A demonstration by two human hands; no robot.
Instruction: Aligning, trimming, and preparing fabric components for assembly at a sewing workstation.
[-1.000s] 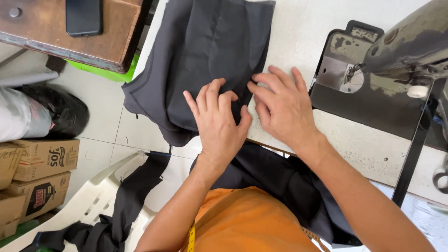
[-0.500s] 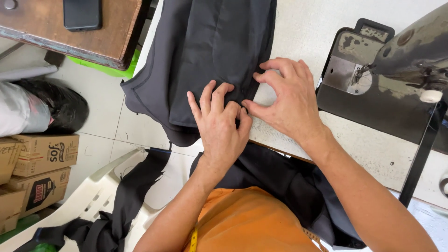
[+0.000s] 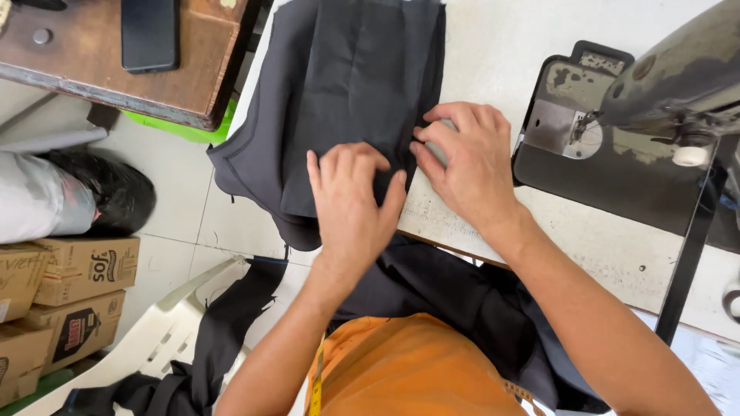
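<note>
A dark grey folded cloth (image 3: 339,85) lies on the white sewing table (image 3: 493,54) and hangs over its left edge. My left hand (image 3: 351,200) presses on the cloth's near edge with curled fingers. Beside it, my right hand (image 3: 466,166) pinches the cloth's right edge between thumb and fingertips. More of the dark cloth (image 3: 455,308) drapes over my lap, above an orange shirt.
A sewing machine (image 3: 655,100) stands on the table to the right, its needle plate close to my right hand. A wooden bench (image 3: 116,62) with a black phone (image 3: 150,35) sits at upper left. Cardboard boxes (image 3: 69,293) and a white plastic chair (image 3: 154,339) stand on the floor.
Both hands have shifted from lying flat on the cloth to curling at its right edge, with the right hand now pinching the fabric.
</note>
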